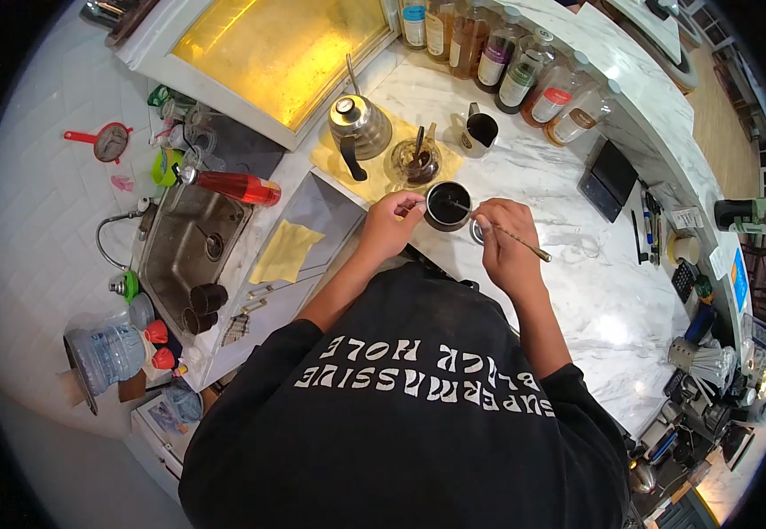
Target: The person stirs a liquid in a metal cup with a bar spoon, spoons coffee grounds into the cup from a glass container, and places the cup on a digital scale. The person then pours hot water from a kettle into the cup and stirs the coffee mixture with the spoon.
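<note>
While the left hand (389,227) has the cup (447,222) pinched at its rim, fingers nearly together, the right hand (508,236) holds a thin metal spoon (535,249) in a narrow thumb-and-fingertip grip. Clock centred on cup, 12 = away from the person. Left hand at 8, right at 4, cup between them, near the counter (577,291) edge. Key geometry: spoon's long axis runs 10 to 4, inner end inside the cup, handle out past the right hand. I can't make out the tip, too dark in there. Right hand is nearer the spoon; left is the one on the cup. Glass jar (398,162) near, at 11; kettle (361,130) beyond, between 10 and 11, both on yellow cloth (379,182). Pitcher (475,146) at 1. Bottles (494,67) 12 to 2. Flat black device (609,181) toward 3, well apart. Sink (191,227) out at 9.
</note>
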`<state>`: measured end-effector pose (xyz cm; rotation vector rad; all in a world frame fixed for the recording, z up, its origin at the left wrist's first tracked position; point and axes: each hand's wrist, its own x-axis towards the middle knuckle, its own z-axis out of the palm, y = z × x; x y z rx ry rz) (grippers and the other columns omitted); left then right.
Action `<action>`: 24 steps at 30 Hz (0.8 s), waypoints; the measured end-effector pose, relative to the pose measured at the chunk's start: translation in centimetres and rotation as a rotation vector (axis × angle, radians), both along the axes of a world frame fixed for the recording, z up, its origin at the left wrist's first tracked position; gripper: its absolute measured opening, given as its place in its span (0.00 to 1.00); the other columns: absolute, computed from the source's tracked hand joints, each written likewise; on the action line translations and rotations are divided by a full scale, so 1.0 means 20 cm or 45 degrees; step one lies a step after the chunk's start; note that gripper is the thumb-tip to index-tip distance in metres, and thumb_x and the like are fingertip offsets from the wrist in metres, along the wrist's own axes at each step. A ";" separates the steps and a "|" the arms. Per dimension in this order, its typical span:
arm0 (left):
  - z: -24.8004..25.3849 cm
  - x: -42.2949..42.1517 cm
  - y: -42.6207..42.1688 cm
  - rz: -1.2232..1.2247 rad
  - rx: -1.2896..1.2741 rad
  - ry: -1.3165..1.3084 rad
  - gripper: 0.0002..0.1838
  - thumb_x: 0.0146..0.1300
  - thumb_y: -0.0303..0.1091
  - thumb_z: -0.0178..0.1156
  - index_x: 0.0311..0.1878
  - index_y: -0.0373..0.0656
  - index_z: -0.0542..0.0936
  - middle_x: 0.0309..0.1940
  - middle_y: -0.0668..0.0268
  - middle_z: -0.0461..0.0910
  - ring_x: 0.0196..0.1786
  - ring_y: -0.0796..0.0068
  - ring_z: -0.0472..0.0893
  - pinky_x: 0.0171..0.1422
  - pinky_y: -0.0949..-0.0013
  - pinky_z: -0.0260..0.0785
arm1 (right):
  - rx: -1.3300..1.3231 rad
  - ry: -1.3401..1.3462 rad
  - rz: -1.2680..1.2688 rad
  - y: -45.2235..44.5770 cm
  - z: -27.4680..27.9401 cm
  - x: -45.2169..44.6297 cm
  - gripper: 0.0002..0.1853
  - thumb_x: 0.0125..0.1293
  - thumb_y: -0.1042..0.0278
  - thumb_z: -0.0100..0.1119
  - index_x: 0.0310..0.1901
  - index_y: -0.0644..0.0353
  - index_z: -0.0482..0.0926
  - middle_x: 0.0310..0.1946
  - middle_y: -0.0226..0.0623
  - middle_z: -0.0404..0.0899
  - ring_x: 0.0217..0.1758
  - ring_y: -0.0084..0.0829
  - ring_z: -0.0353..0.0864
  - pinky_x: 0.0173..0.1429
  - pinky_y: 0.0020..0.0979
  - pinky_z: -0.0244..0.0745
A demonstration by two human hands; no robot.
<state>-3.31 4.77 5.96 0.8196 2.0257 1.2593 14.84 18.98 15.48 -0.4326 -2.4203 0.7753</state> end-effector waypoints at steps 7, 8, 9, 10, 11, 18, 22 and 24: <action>-0.01 0.00 -0.01 0.027 0.008 0.002 0.12 0.67 0.33 0.68 0.50 0.39 0.86 0.39 0.62 0.88 0.40 0.74 0.86 0.49 0.69 0.78 | 0.002 0.009 -0.037 0.00 0.01 0.03 0.03 0.70 0.74 0.60 0.41 0.61 0.83 0.38 0.40 0.84 0.49 0.43 0.82 0.57 0.43 0.71; 0.00 0.00 0.00 0.029 -0.009 -0.006 0.12 0.67 0.34 0.68 0.50 0.39 0.86 0.39 0.62 0.88 0.40 0.74 0.86 0.48 0.69 0.78 | -0.033 0.029 -0.015 -0.01 -0.01 0.02 0.03 0.70 0.74 0.60 0.41 0.61 0.83 0.38 0.40 0.84 0.49 0.44 0.82 0.57 0.43 0.71; 0.00 0.01 0.00 0.029 -0.008 -0.002 0.12 0.67 0.34 0.68 0.50 0.39 0.86 0.39 0.62 0.88 0.40 0.74 0.86 0.48 0.69 0.78 | -0.023 0.013 -0.037 -0.01 -0.01 0.01 0.03 0.70 0.74 0.60 0.41 0.61 0.83 0.38 0.40 0.84 0.49 0.44 0.82 0.56 0.43 0.71; 0.00 0.01 0.00 0.030 -0.006 0.004 0.12 0.67 0.34 0.68 0.51 0.39 0.86 0.39 0.62 0.88 0.39 0.74 0.86 0.48 0.69 0.78 | -0.013 0.000 -0.058 0.00 -0.01 0.01 0.03 0.70 0.74 0.60 0.42 0.61 0.83 0.38 0.40 0.84 0.49 0.44 0.82 0.56 0.43 0.71; 0.00 0.01 -0.01 0.032 -0.005 0.011 0.12 0.67 0.34 0.68 0.51 0.39 0.86 0.39 0.62 0.88 0.39 0.74 0.86 0.48 0.69 0.78 | -0.004 -0.012 -0.079 0.00 -0.02 0.00 0.03 0.70 0.74 0.60 0.42 0.61 0.82 0.38 0.40 0.84 0.49 0.44 0.82 0.56 0.43 0.71; 0.00 0.01 -0.01 0.027 0.019 0.026 0.12 0.68 0.35 0.68 0.50 0.39 0.86 0.37 0.63 0.88 0.39 0.74 0.85 0.48 0.68 0.78 | 0.034 0.044 -0.027 -0.03 0.00 0.01 0.04 0.70 0.74 0.60 0.42 0.61 0.83 0.37 0.40 0.84 0.47 0.43 0.83 0.56 0.42 0.71; -0.01 -0.01 -0.01 0.001 -0.013 -0.004 0.12 0.69 0.35 0.67 0.50 0.38 0.85 0.37 0.65 0.87 0.39 0.77 0.84 0.49 0.70 0.76 | 0.032 0.017 -0.116 0.01 -0.02 0.03 0.03 0.70 0.74 0.60 0.41 0.61 0.83 0.36 0.39 0.84 0.46 0.42 0.83 0.55 0.42 0.71; -0.02 -0.01 -0.01 0.001 -0.005 0.003 0.12 0.70 0.34 0.67 0.51 0.38 0.85 0.37 0.67 0.86 0.40 0.78 0.83 0.50 0.71 0.76 | 0.049 0.010 -0.097 0.01 0.00 0.05 0.03 0.71 0.74 0.60 0.41 0.61 0.82 0.35 0.38 0.84 0.46 0.42 0.83 0.55 0.41 0.71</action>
